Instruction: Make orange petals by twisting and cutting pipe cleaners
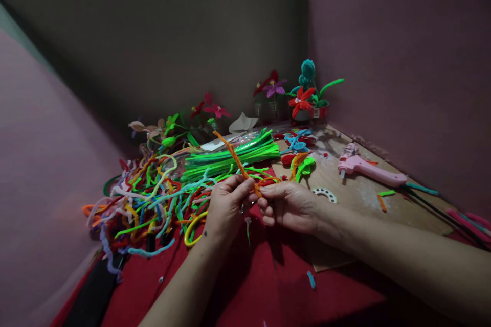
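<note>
Both of my hands meet over the red tabletop, pinching an orange pipe cleaner point(232, 152). My left hand point(229, 204) is closed on it, with a long end sticking up and to the left. My right hand point(293, 207) grips it just to the right, thumb and fingers pressed together at the lower end. The orange strands look bent or twisted where the hands meet, but the fingers partly hide that spot. Behind my hands lies a bundle of green pipe cleaners point(233, 156).
A tangled heap of coloured pipe cleaners point(146, 199) fills the left. A pink glue gun point(368, 167) rests on a brown board point(353, 219) at right. Pipe-cleaner flowers in pots point(303, 102) stand along the back wall. A short blue piece point(311, 280) lies in front.
</note>
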The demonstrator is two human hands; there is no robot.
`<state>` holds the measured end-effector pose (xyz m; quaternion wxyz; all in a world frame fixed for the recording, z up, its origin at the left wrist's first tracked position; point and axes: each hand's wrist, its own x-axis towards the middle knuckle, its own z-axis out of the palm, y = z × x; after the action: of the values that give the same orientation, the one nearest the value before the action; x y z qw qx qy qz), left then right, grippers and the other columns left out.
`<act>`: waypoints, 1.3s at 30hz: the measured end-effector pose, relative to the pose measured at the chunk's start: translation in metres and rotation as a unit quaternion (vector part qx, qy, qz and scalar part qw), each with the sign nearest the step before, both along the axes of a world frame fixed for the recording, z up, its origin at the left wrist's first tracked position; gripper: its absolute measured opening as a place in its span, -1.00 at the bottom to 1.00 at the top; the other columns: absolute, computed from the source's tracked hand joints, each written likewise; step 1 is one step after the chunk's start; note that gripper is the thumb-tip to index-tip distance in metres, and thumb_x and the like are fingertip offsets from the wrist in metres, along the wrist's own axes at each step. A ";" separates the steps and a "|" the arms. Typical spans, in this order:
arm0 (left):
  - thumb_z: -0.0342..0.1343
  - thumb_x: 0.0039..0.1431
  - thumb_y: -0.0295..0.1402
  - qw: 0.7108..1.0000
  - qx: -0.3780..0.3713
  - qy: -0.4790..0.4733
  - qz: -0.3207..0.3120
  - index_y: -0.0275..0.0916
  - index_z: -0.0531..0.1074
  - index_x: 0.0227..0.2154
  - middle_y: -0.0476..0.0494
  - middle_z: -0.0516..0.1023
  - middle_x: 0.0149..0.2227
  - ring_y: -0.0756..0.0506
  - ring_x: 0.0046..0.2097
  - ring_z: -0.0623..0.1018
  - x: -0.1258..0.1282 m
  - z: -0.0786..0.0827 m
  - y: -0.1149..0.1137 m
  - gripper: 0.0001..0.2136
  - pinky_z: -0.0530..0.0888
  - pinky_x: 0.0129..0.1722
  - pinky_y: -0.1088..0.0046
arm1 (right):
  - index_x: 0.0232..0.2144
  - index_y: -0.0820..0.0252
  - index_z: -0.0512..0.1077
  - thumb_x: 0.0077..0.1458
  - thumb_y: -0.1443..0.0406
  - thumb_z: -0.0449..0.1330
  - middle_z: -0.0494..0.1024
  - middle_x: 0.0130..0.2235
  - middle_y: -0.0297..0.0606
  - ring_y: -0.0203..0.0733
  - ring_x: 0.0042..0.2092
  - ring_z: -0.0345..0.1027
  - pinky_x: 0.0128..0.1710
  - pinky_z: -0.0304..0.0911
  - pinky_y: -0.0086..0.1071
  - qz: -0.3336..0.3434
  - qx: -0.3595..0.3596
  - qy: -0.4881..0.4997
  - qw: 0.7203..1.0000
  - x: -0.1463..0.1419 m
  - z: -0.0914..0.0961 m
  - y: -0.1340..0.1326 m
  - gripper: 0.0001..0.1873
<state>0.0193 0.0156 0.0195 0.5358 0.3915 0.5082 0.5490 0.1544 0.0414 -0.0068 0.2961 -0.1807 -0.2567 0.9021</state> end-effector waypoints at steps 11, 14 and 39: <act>0.27 -0.15 -0.36 0.999 0.015 -0.041 0.004 -0.29 0.35 -0.49 0.09 0.37 -0.58 0.13 -0.60 0.37 0.000 0.001 0.001 -0.79 0.34 -0.61 0.66 | -0.36 0.36 0.39 0.05 0.45 0.07 0.43 -0.48 -0.25 -0.40 -0.54 0.22 -0.49 0.21 -0.44 0.015 -0.067 0.083 0.994 -0.001 0.001 -0.004 -0.90; 0.27 -0.16 -0.37 0.999 0.021 -0.045 0.013 -0.28 0.33 -0.48 0.12 0.33 -0.62 0.15 -0.64 0.34 0.002 0.003 -0.001 -0.78 0.33 -0.64 0.67 | -0.38 0.38 0.40 0.03 0.47 0.09 0.44 -0.48 -0.28 -0.43 -0.54 0.23 -0.48 0.23 -0.47 0.008 -0.076 0.072 0.994 -0.002 0.000 -0.006 -0.90; 0.22 -0.09 -0.37 0.996 -0.038 -0.013 -0.074 -0.29 0.35 -0.52 0.08 0.32 -0.70 0.09 -0.72 0.34 -0.003 0.010 -0.013 -0.84 0.31 -0.74 0.63 | -0.52 0.39 0.41 -0.15 0.40 0.24 0.39 -0.57 -0.32 -0.36 -0.56 0.26 -0.50 0.21 -0.40 0.003 -0.007 0.106 0.994 -0.016 -0.011 -0.023 -0.91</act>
<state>0.0161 0.0029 0.0291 0.5957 0.4004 0.4914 0.4934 0.1388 0.0181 -0.0177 0.3174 -0.0847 -0.2185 0.9189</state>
